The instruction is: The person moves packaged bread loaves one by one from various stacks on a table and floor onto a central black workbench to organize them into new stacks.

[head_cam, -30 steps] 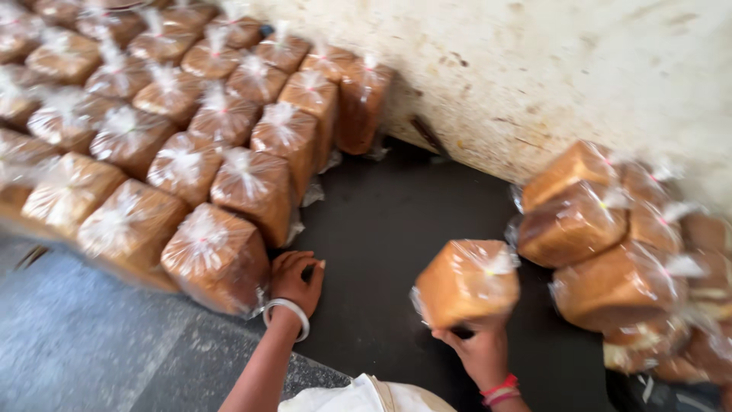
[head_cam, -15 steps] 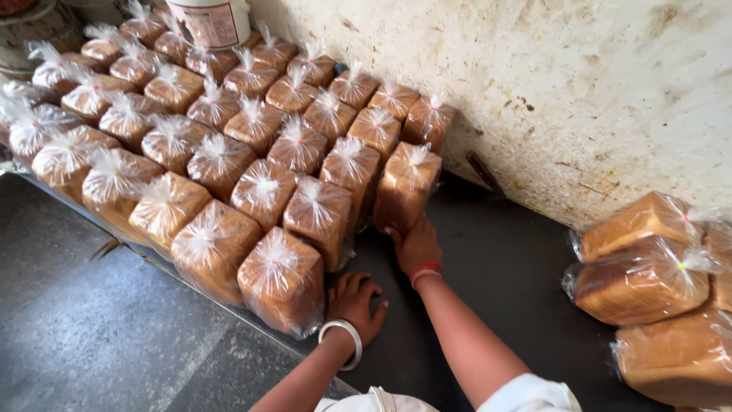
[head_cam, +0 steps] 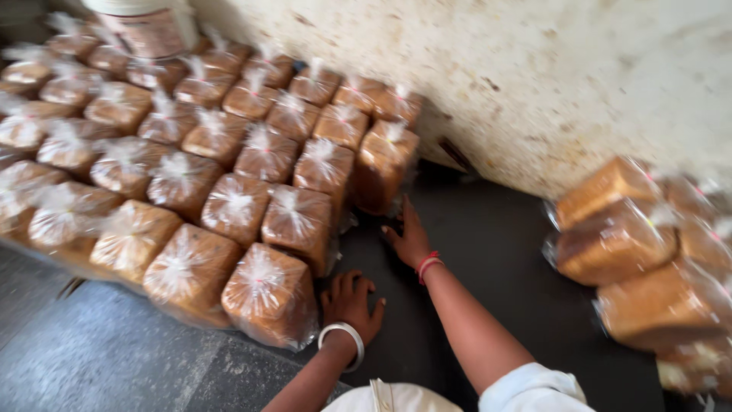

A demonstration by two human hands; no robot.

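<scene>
Head view: clear-bagged brown loaves point(head_cam: 229, 191) beside hands.

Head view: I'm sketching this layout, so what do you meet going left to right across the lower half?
Grey floor → standing block of bagged bread loaves → left hand → right hand → dark mat → heap of bagged loaves lying on their sides.

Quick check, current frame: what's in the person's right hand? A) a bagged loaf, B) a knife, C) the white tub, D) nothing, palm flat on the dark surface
D: the right hand lies open, palm down on the dark surface, just below the nearest bagged loaf at the end of the rows, gripping nothing.
</scene>
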